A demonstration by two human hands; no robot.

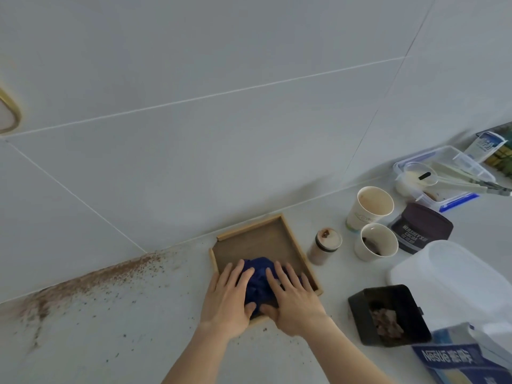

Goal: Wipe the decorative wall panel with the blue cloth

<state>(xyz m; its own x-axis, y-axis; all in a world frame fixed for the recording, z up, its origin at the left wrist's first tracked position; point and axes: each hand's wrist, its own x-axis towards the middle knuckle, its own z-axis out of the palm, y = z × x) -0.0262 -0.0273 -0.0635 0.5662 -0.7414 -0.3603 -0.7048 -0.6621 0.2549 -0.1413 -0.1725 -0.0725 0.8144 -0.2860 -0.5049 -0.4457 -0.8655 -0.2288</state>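
Head view showed my left hand (pixel 231 296) and right hand (pixel 291 297) spread flat on the cloth (pixel 259 281), bunched inside the tray (pixel 250 227). Step: gathering it. Next, I judged, lift it toward the wall (pixel 194 162) behind the tray.

Your pale bench (pixel 155 342) carries a wooden tray (pixel 279 239) against the wall; just right of the tray stands a small jar (pixel 325 246); further right of it, two paper cups (pixel 370 209), a cocoa tub (pixel 421 228), a black scoop (pixel 388 314); left of the tray, brown powder (pixel 91 281) lies scattered.
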